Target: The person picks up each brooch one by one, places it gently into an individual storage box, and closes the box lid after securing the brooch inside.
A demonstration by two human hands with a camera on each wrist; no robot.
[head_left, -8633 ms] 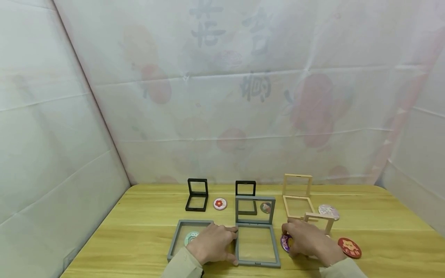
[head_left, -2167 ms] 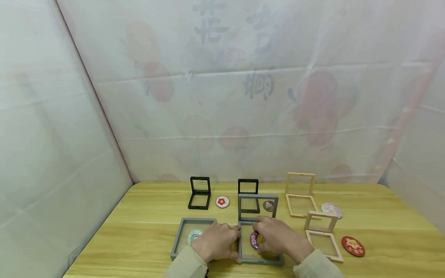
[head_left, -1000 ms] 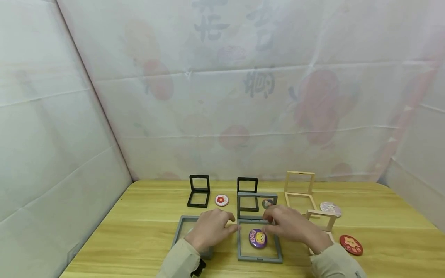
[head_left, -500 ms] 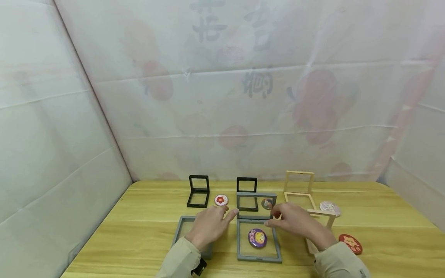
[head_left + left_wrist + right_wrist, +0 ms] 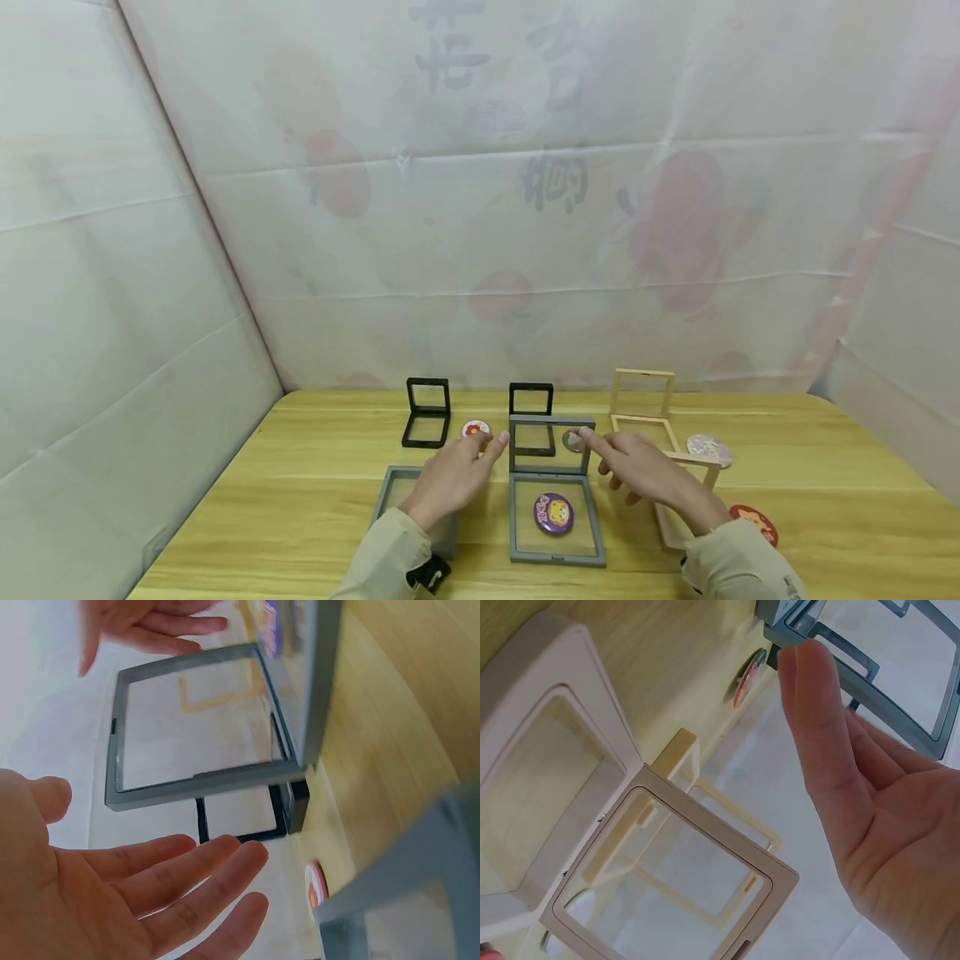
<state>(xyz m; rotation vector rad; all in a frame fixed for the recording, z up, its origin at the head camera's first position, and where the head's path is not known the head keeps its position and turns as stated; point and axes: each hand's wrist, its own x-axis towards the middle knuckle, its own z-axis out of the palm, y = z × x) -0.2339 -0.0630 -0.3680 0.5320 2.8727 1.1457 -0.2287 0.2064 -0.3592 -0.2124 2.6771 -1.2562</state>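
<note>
A purple round badge with a yellow bear lies face up in the lower half of a grey display frame. The frame's clear-windowed lid stands upright at its back. My left hand hovers left of this lid, fingers extended and holding nothing; its palm also shows in the left wrist view. On the other side, my right hand is raised with its thumb close to the lid's right edge. Whether it touches the lid, I cannot tell. The right wrist view shows nothing in that hand.
Another grey frame lies partly under my left arm. Two black frames stand open behind, near a red-flower badge. Beige frames, a pale badge and a red badge are at right.
My right hand carried the purple badge leftward into the grey frame and let it go. Both hands have since risen to either side of the upright lid.
</note>
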